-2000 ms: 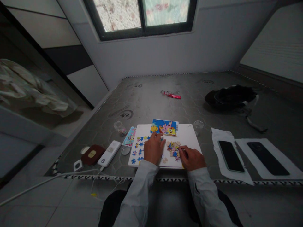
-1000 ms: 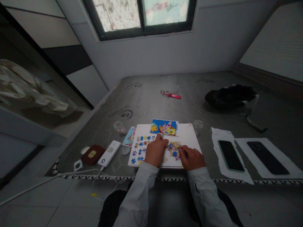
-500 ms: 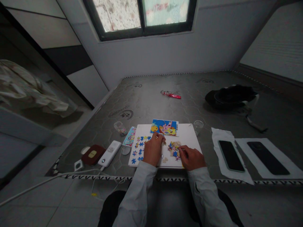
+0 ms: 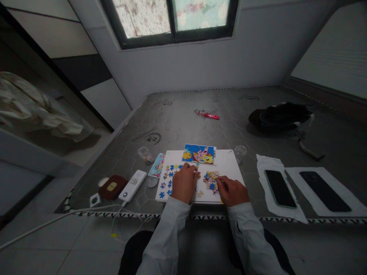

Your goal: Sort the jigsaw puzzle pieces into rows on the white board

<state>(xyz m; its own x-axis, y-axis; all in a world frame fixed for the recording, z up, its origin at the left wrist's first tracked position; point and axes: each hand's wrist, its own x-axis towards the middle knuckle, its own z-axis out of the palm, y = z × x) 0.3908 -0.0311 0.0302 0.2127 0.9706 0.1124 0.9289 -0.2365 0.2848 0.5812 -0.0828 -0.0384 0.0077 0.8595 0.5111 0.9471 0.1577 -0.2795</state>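
A white board lies in front of me with jigsaw pieces on it. Over its middle is my left hand, fingers curled down and closed near the board; whatever they hold is hidden. Rows of blue and yellow puzzle pieces lie to its left, partly covered by it. My right hand has its fingers closed at the right edge of a heap of puzzle pieces; any piece in them is too small to make out. A cartoon picture card lies at the board's far edge.
Left of the board are a clear cup, a second card, a round lid, a white power bank and a brown case. Another clear cup, a phone and a dark cap are to the right.
My left hand has lowered and shifted slightly left, and a piece beyond its fingers now shows. My right hand stays by the heap.
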